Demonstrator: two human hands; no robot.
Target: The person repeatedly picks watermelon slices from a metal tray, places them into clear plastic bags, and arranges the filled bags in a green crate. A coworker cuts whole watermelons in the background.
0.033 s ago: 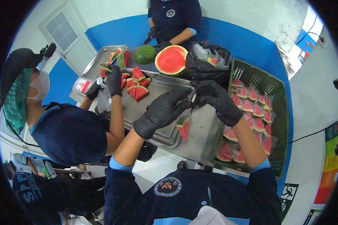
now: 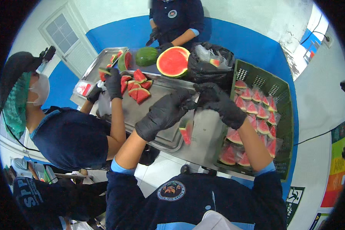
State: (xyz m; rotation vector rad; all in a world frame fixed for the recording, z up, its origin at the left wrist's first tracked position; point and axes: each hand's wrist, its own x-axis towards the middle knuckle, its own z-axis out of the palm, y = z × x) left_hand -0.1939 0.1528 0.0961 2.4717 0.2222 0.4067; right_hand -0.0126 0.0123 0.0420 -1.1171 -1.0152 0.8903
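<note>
In front of me, both black-gloved hands are raised above the steel table, close together and fingers closed. My left hand (image 2: 163, 115) and my right hand (image 2: 223, 105) pinch the upper end of a clear plastic bag (image 2: 193, 109). A watermelon slice (image 2: 185, 132) hangs in the bag below my left hand, near the tray's front corner. Just beyond my left hand lies the steel tray (image 2: 166, 82), with several cut watermelon pieces (image 2: 139, 90) at its far left end. The bag's top is mostly hidden by the gloves.
A green crate (image 2: 287, 145) on the right holds several bagged slices (image 2: 262, 111). A black garbage bag (image 2: 203, 73), half a watermelon (image 2: 173, 61) and a whole-looking one (image 2: 146, 56) stand at the back. A co-worker (image 2: 73, 134) handles a slice on the left; another person (image 2: 176, 23) stands opposite.
The hanging slice has turned slightly, showing a narrower side. My hands keep their hold on the bag. The co-worker's gloved hand on the left has shifted a little.
</note>
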